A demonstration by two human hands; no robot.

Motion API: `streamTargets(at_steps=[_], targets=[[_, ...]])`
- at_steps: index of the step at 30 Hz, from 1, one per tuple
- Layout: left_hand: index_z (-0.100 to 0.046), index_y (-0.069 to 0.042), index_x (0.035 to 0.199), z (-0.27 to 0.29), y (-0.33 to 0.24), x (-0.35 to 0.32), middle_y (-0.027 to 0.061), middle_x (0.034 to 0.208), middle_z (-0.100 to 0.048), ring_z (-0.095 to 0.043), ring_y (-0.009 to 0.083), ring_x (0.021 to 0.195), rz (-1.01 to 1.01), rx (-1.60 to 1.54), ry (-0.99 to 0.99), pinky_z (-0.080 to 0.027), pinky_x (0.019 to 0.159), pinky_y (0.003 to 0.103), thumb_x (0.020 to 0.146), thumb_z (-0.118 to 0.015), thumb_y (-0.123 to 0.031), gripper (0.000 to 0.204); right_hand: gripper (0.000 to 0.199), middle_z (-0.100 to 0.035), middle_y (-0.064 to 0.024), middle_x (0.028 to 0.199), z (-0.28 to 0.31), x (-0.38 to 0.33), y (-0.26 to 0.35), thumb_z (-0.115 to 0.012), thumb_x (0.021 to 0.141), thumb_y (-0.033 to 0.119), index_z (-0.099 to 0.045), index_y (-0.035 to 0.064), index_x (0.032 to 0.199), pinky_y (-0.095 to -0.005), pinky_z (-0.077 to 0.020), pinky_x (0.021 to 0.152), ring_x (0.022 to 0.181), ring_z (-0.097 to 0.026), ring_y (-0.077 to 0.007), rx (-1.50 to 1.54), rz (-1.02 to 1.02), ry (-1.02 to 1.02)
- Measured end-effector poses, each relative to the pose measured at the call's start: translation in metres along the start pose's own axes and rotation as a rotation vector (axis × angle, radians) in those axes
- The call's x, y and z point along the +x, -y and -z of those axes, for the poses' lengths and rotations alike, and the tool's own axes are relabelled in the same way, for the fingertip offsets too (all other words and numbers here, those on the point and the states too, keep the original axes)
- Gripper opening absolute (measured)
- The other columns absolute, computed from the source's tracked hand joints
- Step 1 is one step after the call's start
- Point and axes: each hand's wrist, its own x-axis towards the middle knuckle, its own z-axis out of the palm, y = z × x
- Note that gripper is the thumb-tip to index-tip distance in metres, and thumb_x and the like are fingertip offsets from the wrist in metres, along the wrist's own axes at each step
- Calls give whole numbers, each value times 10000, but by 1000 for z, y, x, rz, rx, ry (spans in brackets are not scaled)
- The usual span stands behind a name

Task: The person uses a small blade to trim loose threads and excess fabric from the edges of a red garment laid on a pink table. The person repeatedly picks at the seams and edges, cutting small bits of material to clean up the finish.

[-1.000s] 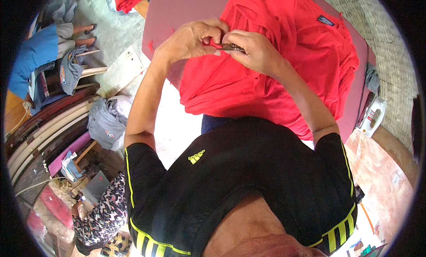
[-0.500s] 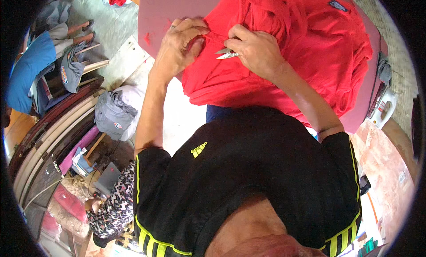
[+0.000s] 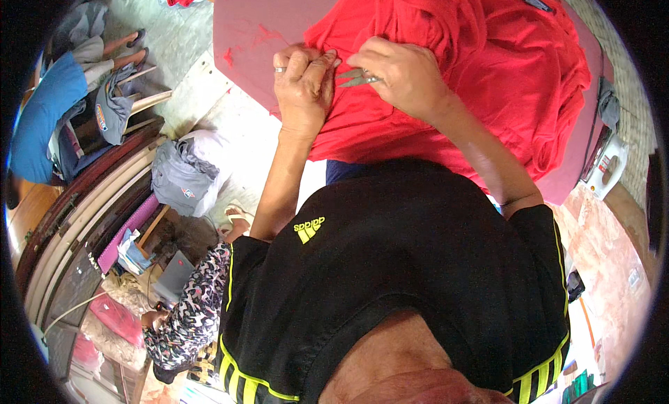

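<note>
my left hand [image 3: 301, 80] pinched the red cloth [image 3: 498, 118] on the pink table [image 3: 244, 34] while my right hand [image 3: 405, 78] gripped scissors [image 3: 352, 80], blades parted near my left fingertips [image 3: 329, 56], so a slip or bunched fold risked nicking finger or cloth.

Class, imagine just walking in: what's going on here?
Someone in a black shirt is handling red cloth on a mauve table. The left hand is bunched at the cloth, perhaps pinching it. The right hand holds small metal snips, which point toward the left hand. Red scraps lie on the table nearby.
</note>
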Motion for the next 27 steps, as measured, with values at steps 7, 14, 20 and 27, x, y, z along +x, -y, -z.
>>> streamTargets(at_steps=[7, 14, 20, 27], targets=[[-598, -57, 893, -3, 6, 3, 119, 921, -583, -518, 335, 862, -14, 14, 5, -433, 768, 429, 769, -679, 44, 179, 261, -639, -118, 1038, 11, 6, -1, -645, 921, 142, -555, 69, 1156, -461, -538, 754, 904, -668, -352, 199, -149, 19], [-576, -40, 902, -4, 10, 6, 127, 895, -598, -514, 345, 842, 23, -32, 18, -423, 768, 439, 790, -654, 50, 163, 137, -627, -131, 982, 6, 16, 6, -588, 940, 164, -554, 66, 1030, -475, -546, 729, 880, -677, -349, -42, -157, 117], [-569, -32, 902, -6, 8, 6, 127, 882, -614, -522, 339, 831, 51, -62, -19, -423, 774, 428, 837, -639, 31, 115, 110, -617, -129, 969, -1, 19, 4, -576, 945, 148, -553, 70, 1019, -480, -535, 713, 867, -667, -358, -32, -152, 124], [-589, -29, 886, 8, 11, 2, 135, 905, -631, -561, 336, 925, 160, -271, 33, -453, 816, 411, 851, -650, 17, 84, 100, -613, -135, 965, 5, 14, 2, -570, 951, 130, -554, 69, 1029, -497, -513, 705, 876, -652, -384, 27, -176, 95]])
